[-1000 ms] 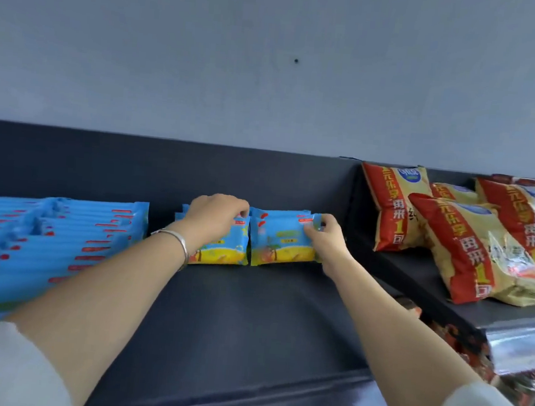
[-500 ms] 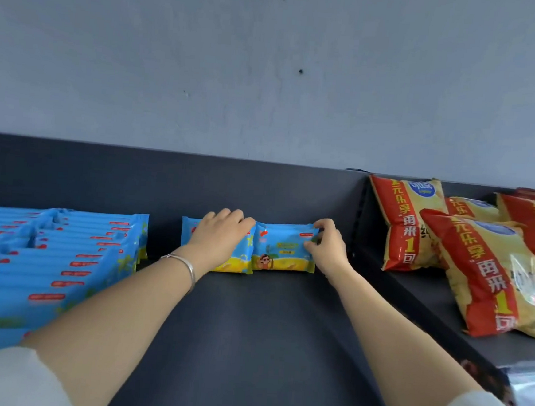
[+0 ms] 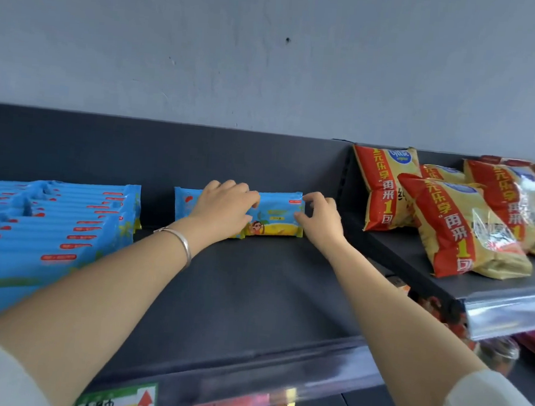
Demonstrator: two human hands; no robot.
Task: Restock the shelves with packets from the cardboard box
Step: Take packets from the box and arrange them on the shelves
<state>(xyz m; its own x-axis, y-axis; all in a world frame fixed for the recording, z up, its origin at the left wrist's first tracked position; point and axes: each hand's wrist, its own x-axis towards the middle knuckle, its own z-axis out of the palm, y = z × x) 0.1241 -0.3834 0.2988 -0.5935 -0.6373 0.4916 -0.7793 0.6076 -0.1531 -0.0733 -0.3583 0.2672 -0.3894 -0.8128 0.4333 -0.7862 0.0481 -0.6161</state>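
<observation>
Packets of the blue kind stand on edge at the back of the dark shelf [image 3: 252, 297], two of them side by side and touching: the left packet [image 3: 185, 200] and the right packet [image 3: 276, 218]. My left hand [image 3: 224, 207] hides most of the left packet, and only its left end shows past my knuckles. The fingers [image 3: 229, 186] of that hand curl over its top edge and hold it. My right hand [image 3: 319, 221] pinches the right end of the right packet, with fingers [image 3: 316, 197] on top and thumb on the front, narrow around that end. A cartoon figure is printed on the right packet, but its small lettering is too blurred to read. A silver bracelet [image 3: 181, 244] rings my left wrist.

To the left, apart from the pair, lies a stack of blue packets [image 3: 50, 217], cut off at the edge of my view. To the right, a neighbouring shelf [image 3: 415, 257] carries red-and-yellow snack bags [image 3: 450, 223], the farthest ones blurred and cut off. Along the dark shelf's front runs a clear price strip [image 3: 278, 380] with a green label [image 3: 116, 399] only partly in view. Below it, the goods are a red blur I cannot make out.
</observation>
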